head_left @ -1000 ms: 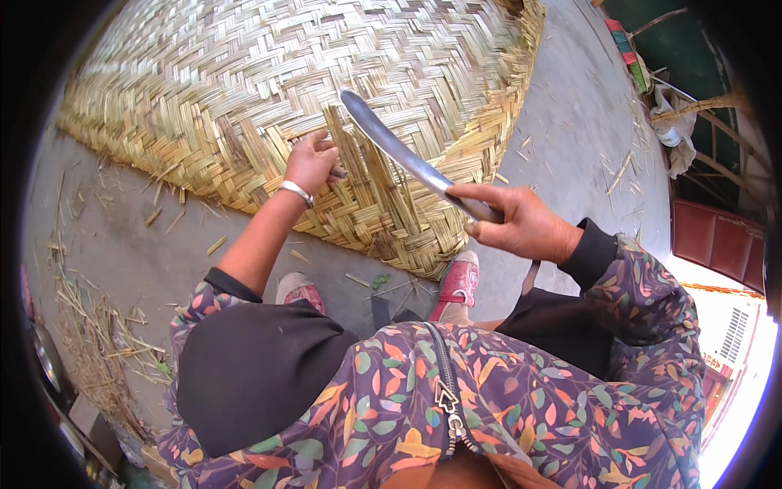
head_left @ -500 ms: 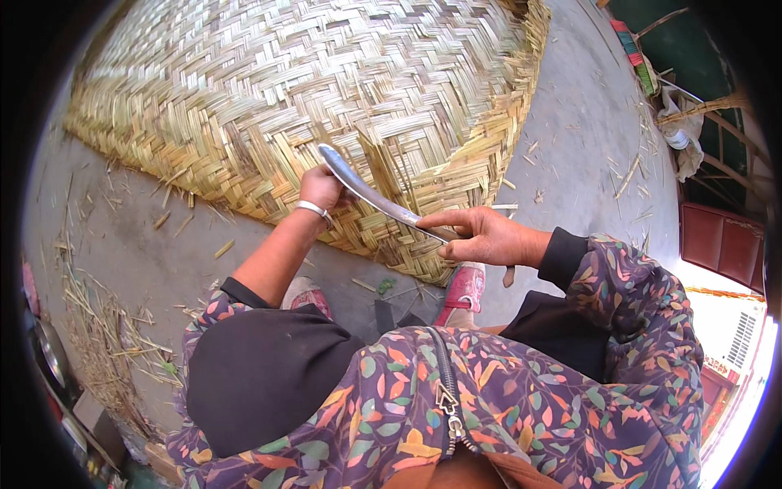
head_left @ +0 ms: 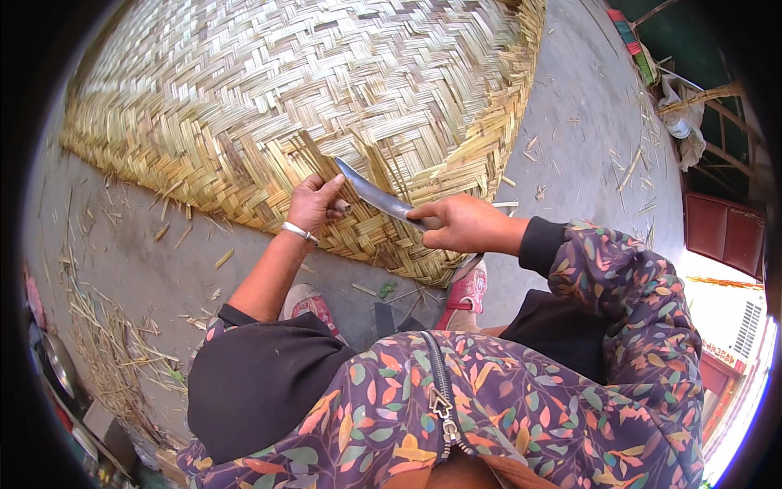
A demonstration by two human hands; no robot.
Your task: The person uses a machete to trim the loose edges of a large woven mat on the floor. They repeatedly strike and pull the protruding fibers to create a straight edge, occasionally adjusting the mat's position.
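Grey floor (head_left: 582, 106) framed the woven mat (head_left: 350, 73), above whose near corner the right hand (head_left: 466, 224) clasped a curved blade (head_left: 371, 193) in its fingers, tip beside the left hand (head_left: 314, 204), whose curled fingers' hold I couldn't tell, so angling its edge away seemed wise.

The scene is lit by bright, diffuse light, and only soft shadows are cast on the smooth grey floor (head_left: 586, 122). The pale, flat mat of woven strips (head_left: 285, 98) is brightened almost to white toward the top. A dull sheen is caught along the curved, silvery metal blade (head_left: 371, 191). The lower right is washed out by glare, fringed blue-violet. Outer edges are bent, and the corners are blackened.
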